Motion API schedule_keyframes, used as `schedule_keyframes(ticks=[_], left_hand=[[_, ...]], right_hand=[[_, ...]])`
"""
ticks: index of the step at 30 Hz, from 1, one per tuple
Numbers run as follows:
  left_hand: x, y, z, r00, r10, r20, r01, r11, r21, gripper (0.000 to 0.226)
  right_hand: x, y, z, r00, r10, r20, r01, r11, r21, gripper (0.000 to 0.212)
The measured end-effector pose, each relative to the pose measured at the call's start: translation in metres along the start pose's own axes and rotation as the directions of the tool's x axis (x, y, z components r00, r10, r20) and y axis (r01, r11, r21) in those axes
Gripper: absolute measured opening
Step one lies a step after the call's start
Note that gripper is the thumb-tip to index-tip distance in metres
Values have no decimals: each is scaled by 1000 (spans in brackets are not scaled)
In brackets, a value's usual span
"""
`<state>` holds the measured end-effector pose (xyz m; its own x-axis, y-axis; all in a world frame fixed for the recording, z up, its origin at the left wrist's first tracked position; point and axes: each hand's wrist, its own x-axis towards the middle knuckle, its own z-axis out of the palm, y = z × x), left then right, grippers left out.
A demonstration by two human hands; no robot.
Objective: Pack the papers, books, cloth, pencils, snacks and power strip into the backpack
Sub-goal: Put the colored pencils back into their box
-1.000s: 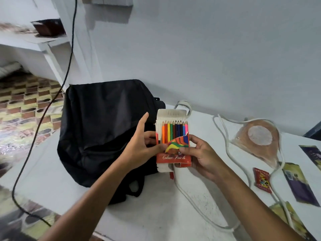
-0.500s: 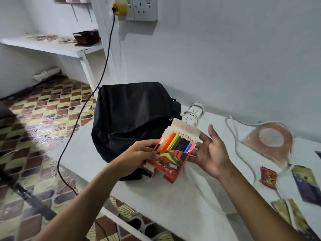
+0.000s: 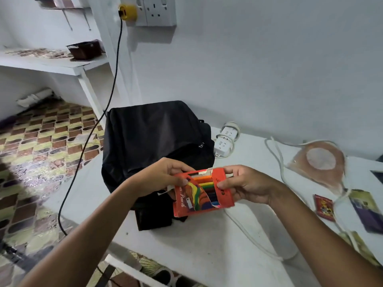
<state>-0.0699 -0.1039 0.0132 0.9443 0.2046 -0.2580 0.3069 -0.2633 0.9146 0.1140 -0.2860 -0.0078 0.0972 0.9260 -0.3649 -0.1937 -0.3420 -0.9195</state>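
**A:** Left hand (image 3: 165, 179) is pinching the left end of the pencil box (image 3: 202, 192), and the right hand (image 3: 246, 186) has its thumb and fingers clamped on the right end. So both are gripping the same box, held up in the air just in front of the backpack (image 3: 153, 141), at about 6 o'clock from it. The box looks torn, the front flap is ragged and you can see the pencils through the gap.

**B:** Yeah, I'd press that flap flat before it goes in. Keep the box level so the pencils don't slide out the torn side, then feed it end-first into the bag's opening. One hand could let go and hold the bag mouth wide.

**A:** Agreed. Problem is I can't really make out the opening. The bag is all black and there's a zipper pull near its 3 o'clock edge, but how far it's unzipped, no idea.

**B:** Same, and can't see what's inside it. The power strip (image 3: 224, 141) sits on the bench (image 3: 207, 249) just right of the bag, with its white cable trailing off. The snacks (image 3: 324, 207) at the far right are partly cut off by the frame edge. No papers, books or cloth visible either.
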Motion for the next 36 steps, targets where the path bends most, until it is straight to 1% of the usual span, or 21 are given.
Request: schedule_keyframes(ticks=[2,3,5,6,8,9,10,12,13,14,15,16,18,20,22,24,26,29,31,34,36], left_hand=[[8,4,-6,1000,2,-2,-2,999,32,30],[14,4,-8,999,8,-36,-7,1000,28,29],[24,2,-11,979,16,-201,-19,1000,-8,26],[30,-2,-13,950,28,-312,-31,999,-5,21],[35,-13,-18,868,96,-487,-53,993,101,14],[34,-20,-21,841,139,-522,-54,983,174,20],[31,-26,-23,833,175,-525,-43,967,253,25],[22,-39,-24,870,227,-438,-11,896,444,24],[18,-45,-22,903,240,-357,0,830,558,20],[14,-51,-19,932,233,-276,11,745,667,25],[13,-58,-17,953,204,-225,30,674,738,37],[12,-61,-14,961,173,-217,60,635,770,46],[15,-63,-13,966,123,-228,111,600,792,53],[15,-59,-17,982,35,-186,128,601,789,51],[13,-59,-21,987,-4,-162,129,625,770,49],[13,-64,-23,978,26,-208,143,643,753,46],[16,-69,-23,962,92,-256,137,650,747,39],[21,-71,-26,944,175,-279,107,639,762,27],[25,-70,-29,930,206,-304,108,636,764,27],[29,-60,-41,913,203,-354,115,703,702,25],[31,-44,-52,908,230,-349,76,729,680,23]], right_hand=[[7,3,-3,999,-17,-44,20,998,65,42],[10,5,-5,996,-34,-86,44,992,121,44],[15,8,-9,984,-59,-167,99,965,244,49],[17,9,-11,976,-65,-206,125,948,291,50],[18,9,-14,958,-71,-279,167,927,336,48],[18,9,-15,949,-73,-306,183,919,348,47],[18,9,-16,940,-74,-332,199,912,360,47],[18,9,-16,924,-73,-375,226,897,380,45],[18,9,-16,918,-73,-390,235,892,387,43],[17,8,-14,914,-74,-399,244,886,394,41],[16,7,-12,912,-77,-402,251,881,400,40],[16,6,-10,912,-83,-401,258,877,406,39],[16,5,-7,913,-92,-397,266,873,409,39],[14,3,-4,912,-92,-399,265,875,404,38],[12,4,-3,914,-97,-393,264,879,398,38],[10,4,-3,916,-95,-389,261,878,401,37],[8,5,-4,915,-91,-394,263,873,410,36],[5,8,-3,917,-95,-387,271,861,431,37],[2,10,-3,924,-100,-368,267,859,437,38],[-2,11,-1,941,-121,-316,255,867,428,44],[-3,10,2,956,-145,-257,243,881,406,50]])
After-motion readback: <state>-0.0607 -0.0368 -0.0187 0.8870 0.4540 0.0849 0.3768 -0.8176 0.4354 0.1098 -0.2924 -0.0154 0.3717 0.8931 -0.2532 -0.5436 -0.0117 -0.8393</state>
